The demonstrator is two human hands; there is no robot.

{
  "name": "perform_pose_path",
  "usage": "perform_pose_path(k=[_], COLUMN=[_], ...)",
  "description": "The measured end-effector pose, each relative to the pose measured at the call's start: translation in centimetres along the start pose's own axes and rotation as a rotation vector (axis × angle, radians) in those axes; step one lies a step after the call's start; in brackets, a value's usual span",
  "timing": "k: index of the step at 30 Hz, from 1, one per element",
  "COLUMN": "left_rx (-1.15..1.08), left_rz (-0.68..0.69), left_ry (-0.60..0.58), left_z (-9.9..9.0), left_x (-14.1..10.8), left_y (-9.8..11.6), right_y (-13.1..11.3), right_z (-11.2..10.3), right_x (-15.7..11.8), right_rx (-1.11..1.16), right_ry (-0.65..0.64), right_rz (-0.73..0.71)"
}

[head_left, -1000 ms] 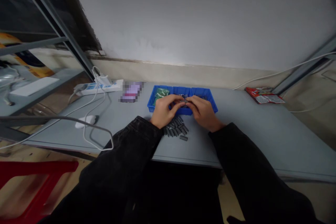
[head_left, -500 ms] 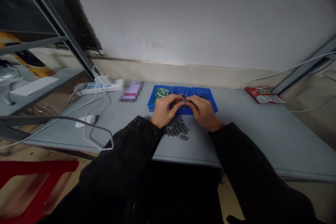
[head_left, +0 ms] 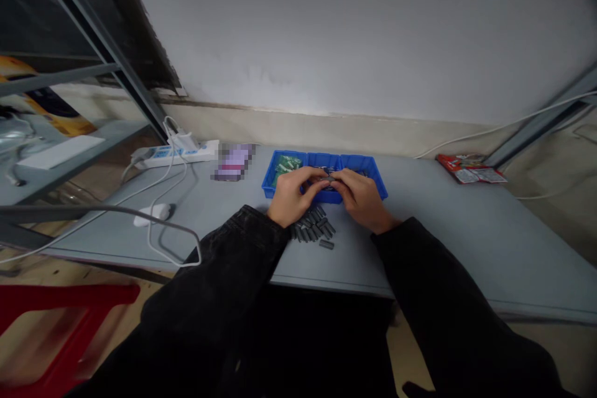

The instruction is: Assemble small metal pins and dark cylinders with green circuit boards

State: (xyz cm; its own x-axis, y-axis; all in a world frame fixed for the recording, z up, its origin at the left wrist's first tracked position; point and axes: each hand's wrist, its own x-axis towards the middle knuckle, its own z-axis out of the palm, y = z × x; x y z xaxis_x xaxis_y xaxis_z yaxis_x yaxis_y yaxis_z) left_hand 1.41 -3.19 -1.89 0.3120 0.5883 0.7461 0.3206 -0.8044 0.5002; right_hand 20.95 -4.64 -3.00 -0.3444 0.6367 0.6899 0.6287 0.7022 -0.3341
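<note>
Flanking bins (head_left: 328,198): power strip (head_left: 203,153), packet (head_left: 469,169)

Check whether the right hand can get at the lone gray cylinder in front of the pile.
Probably yes: nothing visible covers the lone gray cylinder or blocks the right hand. That hand, though, pinches a gray part with the left hand, so it may need to let go.

Vs. approx. 1 s ago, the head-cam view is tipping v. slightly, so the blue tray (head_left: 333,198), dark grey pcs. (head_left: 311,227), blurred purple item (head_left: 234,161), red stool (head_left: 93,295) & yellow-and-black item (head_left: 52,103) at far L are all showing just a hair higher in view.
</note>
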Motion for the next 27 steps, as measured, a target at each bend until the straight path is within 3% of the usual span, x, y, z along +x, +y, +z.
perform_pose_path(k=[27], left_rx=[-0.005], left_rz=[0.003], left_ry=[0.001], left_z=[0.03], left_x=[0.0], left_y=[-0.18], right_y=[-0.01], right_z=[-0.03], right_x=[0.09], right_rx=[0.001], right_ry=[0.009], right_rz=[-0.005])
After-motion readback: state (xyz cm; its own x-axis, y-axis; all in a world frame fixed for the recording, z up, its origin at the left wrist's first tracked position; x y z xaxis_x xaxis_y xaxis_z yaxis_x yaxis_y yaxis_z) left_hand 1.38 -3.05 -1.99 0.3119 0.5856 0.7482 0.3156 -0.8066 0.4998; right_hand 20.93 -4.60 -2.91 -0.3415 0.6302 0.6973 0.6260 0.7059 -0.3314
